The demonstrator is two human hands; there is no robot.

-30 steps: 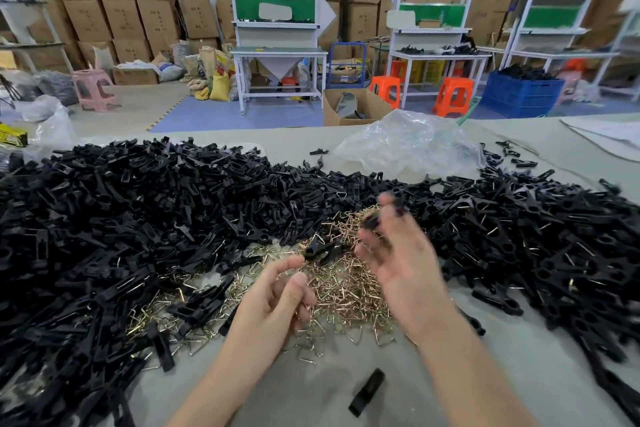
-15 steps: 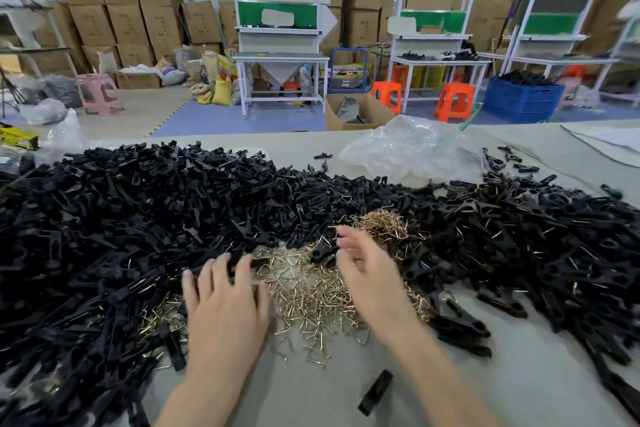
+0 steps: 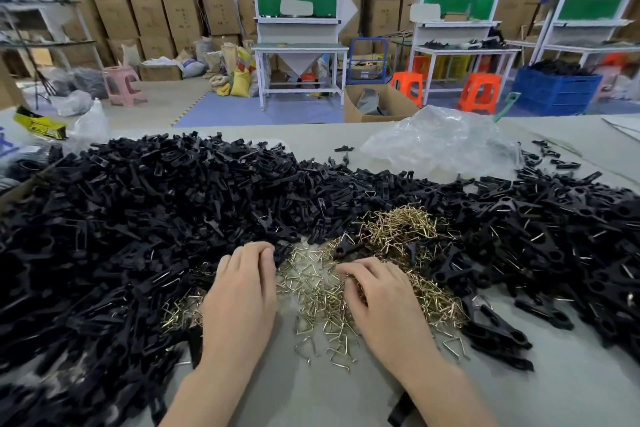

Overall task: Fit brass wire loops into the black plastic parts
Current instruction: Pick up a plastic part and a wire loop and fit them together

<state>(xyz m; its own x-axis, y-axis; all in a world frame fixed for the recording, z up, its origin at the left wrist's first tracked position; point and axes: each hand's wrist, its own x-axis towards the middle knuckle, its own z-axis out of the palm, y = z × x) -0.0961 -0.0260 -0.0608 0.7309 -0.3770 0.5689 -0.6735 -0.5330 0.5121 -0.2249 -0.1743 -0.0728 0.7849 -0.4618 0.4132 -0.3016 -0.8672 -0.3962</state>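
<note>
A wide heap of black plastic parts (image 3: 145, 236) covers the table's left and back, and more black parts with loops fitted (image 3: 554, 253) lie to the right. Brass wire loops (image 3: 398, 225) are piled in the middle. My left hand (image 3: 242, 295) lies palm down, its fingers nearly straight and their tips touching the black parts at the heap's edge. My right hand (image 3: 381, 302) rests on the brass loops with its fingers curled into them. What its fingertips pinch is hidden.
One loose black part (image 3: 401, 409) lies on the grey table (image 3: 311, 392) by my right forearm. A crumpled clear plastic bag (image 3: 440, 146) sits at the back right, a yellow box (image 3: 38, 123) at the far left. Shelving, stools and cartons stand beyond.
Both hands have come down and forward onto the piles. The left hand's fingers closed together at the black heap's edge, and the right hand dropped onto the brass loops and curled.
</note>
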